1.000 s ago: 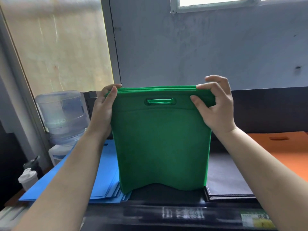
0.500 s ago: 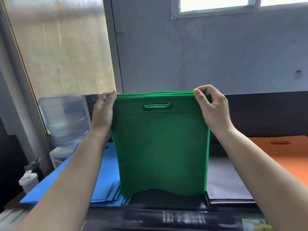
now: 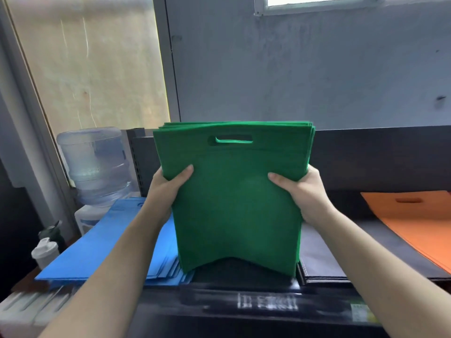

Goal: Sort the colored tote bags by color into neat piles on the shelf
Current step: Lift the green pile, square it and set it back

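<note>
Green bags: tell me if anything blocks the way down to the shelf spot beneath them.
Nothing visible does. The green bags, held by the left hand and right hand, stand over a dark gap between the blue pile and black pile.

bag stack [image 3: 234,203] upright between the fingers [image 3: 181,174]; one pile [image 3: 117,245] left of them, two piles [image 3: 319,259] right, on the shelf [image 3: 244,298].

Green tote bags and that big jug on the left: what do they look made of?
Green tote bags: probably non-woven fabric, matte and felt-like, with a die-cut handle slot and stiff flat edges. Water jug: translucent bluish plastic, glossy, with ribbed walls.
</note>
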A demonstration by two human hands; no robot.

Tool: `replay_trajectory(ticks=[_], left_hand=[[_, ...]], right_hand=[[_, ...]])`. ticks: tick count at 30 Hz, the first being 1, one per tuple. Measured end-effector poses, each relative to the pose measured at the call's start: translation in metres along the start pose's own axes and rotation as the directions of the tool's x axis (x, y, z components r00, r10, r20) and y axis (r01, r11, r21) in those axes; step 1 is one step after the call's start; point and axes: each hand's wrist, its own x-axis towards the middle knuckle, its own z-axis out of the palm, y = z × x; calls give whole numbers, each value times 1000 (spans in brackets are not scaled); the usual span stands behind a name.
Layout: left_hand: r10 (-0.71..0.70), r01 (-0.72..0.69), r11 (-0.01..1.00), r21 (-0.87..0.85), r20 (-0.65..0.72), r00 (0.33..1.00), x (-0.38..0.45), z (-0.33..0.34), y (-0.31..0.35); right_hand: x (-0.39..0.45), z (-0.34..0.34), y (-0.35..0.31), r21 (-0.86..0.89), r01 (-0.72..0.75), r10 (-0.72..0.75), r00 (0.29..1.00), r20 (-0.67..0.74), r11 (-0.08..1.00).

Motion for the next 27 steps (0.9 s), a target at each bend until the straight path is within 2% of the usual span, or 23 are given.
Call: replay_trajectory(ticks=[3, 5, 7, 9, 11, 13, 16, 20, 22, 27], left_hand=[[96, -96, 993, -65, 0, 995, 7, 8, 25], [99, -97, 989, -114, 16, 995, 10, 5, 31], [28, -25, 997, -75, 39, 999, 6, -3, 12], [-111, 110, 994, 21, 77, 991, -9, -11, -19], [-172, 166, 983, 74, 81, 982, -19, -12, -37], [-120, 117, 991, 63, 46, 992, -15, -7, -35], [-75, 75, 997, 5, 42, 996, -4, -3, -23], [-139, 136, 988, 73, 46, 989, -14, -11, -48], [-154, 151, 985, 83, 33, 987, -21, -12, -57], [-36, 35, 998, 61, 13, 999, -11, 1, -44]], right_hand=[[21, 3, -26, 103, 57, -55, 998, -20, 993], [30, 2, -31, 156, 25, -25, 1000, 0, 987], [24, 0, -15, 106, -66, 63, 997, 37, 992], [7, -5, 10, 59, -176, 174, 984, 36, 983], [-3, -8, 22, 96, -216, 217, 976, -1, 972], [1, -8, 19, 106, -162, 167, 985, -40, 981], [18, -6, 3, 97, -106, 109, 994, -26, 990], [11, -10, 19, -17, -215, 216, 975, 46, 976], [2, -12, 31, 14, -247, 247, 969, 9, 969], [18, -7, 19, 55, -162, 166, 983, -82, 985]])
